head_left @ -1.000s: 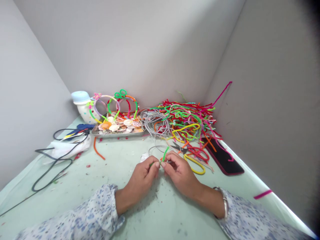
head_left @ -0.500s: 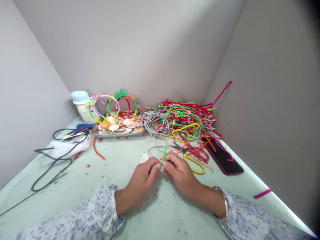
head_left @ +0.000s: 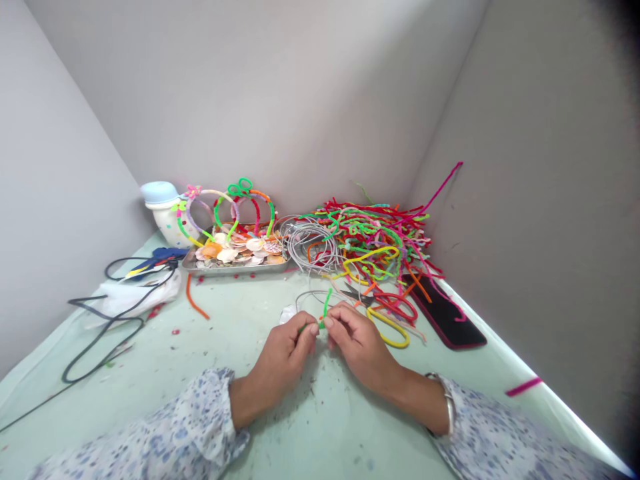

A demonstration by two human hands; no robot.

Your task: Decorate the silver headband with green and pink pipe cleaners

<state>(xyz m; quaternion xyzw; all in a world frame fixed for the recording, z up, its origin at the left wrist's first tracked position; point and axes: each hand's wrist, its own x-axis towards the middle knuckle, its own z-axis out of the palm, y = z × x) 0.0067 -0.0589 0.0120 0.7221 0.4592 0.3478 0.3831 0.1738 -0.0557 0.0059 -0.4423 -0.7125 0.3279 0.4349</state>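
A short green pipe cleaner (head_left: 327, 303) is pinched between my two hands above the table, one end sticking up. My left hand (head_left: 287, 350) grips it between thumb and forefinger, and a bit of green shows at its fingertips. On the other side my right hand (head_left: 363, 343), with a bangle at the wrist, pinches the same piece. A small orange bit shows beside the green; whether it is joined cannot be made out. Just behind my right hand lie scissors (head_left: 395, 308) with red handles, beside a yellow pipe cleaner loop (head_left: 390, 328).
A metal tray (head_left: 235, 270) of shells stands at the back, with decorated headbands (head_left: 274, 213) over it. Right of it are coiled grey wire (head_left: 313, 247) and heaped pipe cleaners (head_left: 380, 230). A phone (head_left: 447, 317) lies right, a black cable (head_left: 100, 320) left.
My fingertips have drawn slightly apart, so more of the green pipe cleaner shows between them. Its upright end has shifted a little left.
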